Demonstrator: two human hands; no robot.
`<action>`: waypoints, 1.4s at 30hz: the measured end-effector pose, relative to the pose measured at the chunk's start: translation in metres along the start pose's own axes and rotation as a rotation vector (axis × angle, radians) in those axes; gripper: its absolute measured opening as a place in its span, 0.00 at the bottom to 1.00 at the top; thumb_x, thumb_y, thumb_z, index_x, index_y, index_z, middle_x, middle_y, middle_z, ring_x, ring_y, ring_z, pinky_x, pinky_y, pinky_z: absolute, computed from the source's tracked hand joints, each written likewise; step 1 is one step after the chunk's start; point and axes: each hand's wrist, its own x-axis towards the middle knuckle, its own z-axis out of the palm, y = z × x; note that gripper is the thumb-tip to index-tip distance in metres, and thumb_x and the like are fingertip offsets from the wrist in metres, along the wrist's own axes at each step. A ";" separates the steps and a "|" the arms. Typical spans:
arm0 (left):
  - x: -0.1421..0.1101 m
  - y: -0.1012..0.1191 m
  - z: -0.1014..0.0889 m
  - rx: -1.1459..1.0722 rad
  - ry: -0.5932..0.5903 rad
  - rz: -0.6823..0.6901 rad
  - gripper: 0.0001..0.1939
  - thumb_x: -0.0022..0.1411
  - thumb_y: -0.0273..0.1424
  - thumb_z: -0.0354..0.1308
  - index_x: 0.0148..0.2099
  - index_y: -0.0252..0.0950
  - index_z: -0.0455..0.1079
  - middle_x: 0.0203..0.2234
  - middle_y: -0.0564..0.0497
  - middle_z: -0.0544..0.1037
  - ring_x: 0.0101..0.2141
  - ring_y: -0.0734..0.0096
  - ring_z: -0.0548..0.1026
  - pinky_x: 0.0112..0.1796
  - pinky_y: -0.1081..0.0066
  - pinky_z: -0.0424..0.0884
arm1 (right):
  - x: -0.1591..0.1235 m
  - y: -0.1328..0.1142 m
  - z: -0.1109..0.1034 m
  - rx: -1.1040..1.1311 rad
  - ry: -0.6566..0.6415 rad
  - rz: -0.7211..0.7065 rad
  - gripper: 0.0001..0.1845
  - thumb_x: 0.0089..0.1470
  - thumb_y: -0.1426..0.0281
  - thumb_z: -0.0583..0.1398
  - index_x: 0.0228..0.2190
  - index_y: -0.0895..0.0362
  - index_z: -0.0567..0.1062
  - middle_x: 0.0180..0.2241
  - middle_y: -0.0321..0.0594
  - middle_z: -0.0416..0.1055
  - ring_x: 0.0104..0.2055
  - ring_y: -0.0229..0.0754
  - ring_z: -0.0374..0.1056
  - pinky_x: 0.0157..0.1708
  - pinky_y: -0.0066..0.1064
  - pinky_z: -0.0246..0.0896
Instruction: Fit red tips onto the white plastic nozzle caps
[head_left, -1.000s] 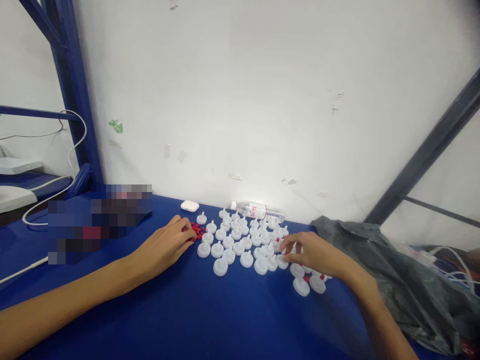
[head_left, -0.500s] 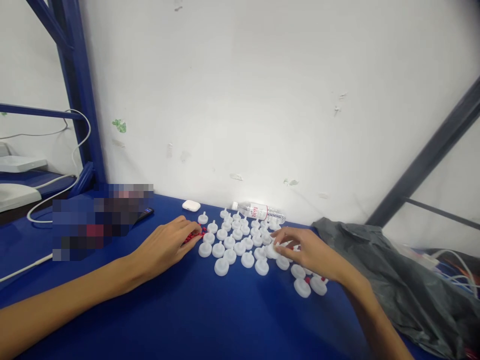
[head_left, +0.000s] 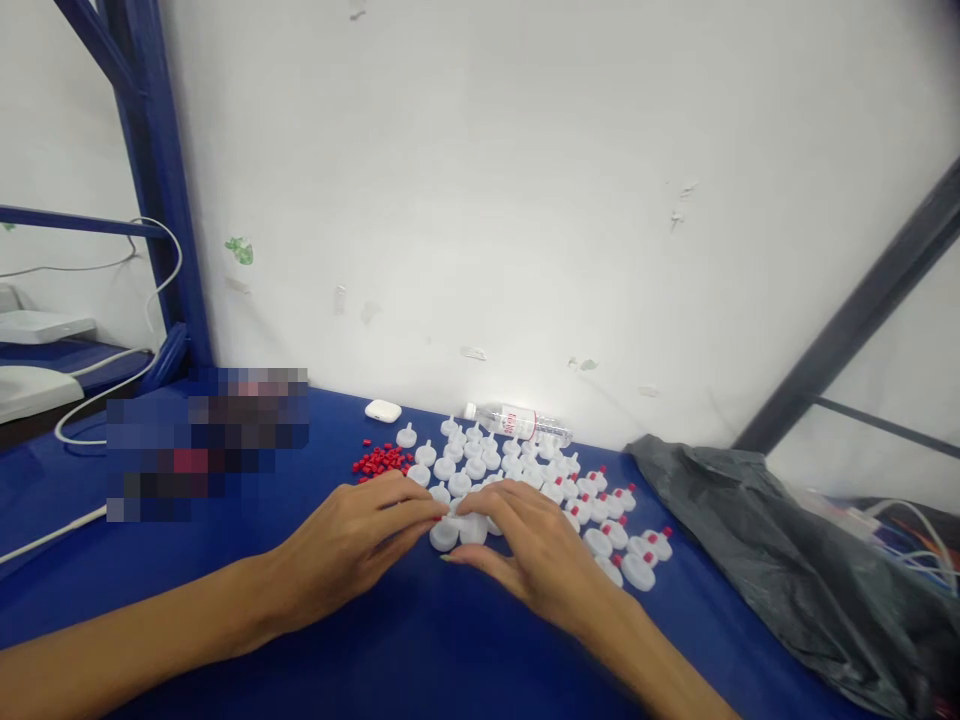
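Note:
On the blue table lies a group of several white round caps with short stems. To their left is a small heap of red plugs. Further right, several caps carry red plugs on their stems. My left hand and my right hand meet at the near edge of the group. The right fingers curl round a white cap. The left fingertips are pinched together right against it, and what they hold is hidden.
A clear water bottle lies against the white wall behind the caps, and a white earbud case lies left of it. A crumpled grey plastic bag covers the table's right side. A white cable and a blue frame post are at the left.
My left hand left the red plugs and moved right and nearer. My right hand moved left from the plugged caps. Both now meet over one cap at the front.

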 end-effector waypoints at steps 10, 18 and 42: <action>0.002 0.011 0.002 0.005 -0.025 -0.003 0.13 0.92 0.36 0.50 0.63 0.47 0.75 0.43 0.54 0.89 0.39 0.69 0.87 0.38 0.72 0.83 | 0.005 -0.011 0.007 -0.034 0.140 -0.135 0.12 0.87 0.56 0.57 0.53 0.50 0.73 0.45 0.38 0.89 0.41 0.41 0.87 0.43 0.33 0.84; -0.010 0.013 0.009 0.019 -0.146 -0.136 0.14 0.82 0.22 0.52 0.45 0.48 0.71 0.33 0.55 0.82 0.30 0.61 0.79 0.29 0.62 0.73 | -0.002 -0.018 0.020 -0.105 0.176 -0.124 0.07 0.86 0.60 0.59 0.55 0.49 0.75 0.46 0.40 0.88 0.44 0.44 0.87 0.46 0.36 0.87; -0.024 -0.126 -0.019 0.346 -0.318 -0.524 0.19 0.82 0.26 0.53 0.66 0.36 0.81 0.58 0.38 0.85 0.55 0.48 0.82 0.45 0.57 0.83 | -0.008 0.057 -0.066 -0.205 -0.073 0.494 0.11 0.74 0.58 0.66 0.40 0.50 0.83 0.38 0.44 0.86 0.43 0.57 0.84 0.47 0.50 0.79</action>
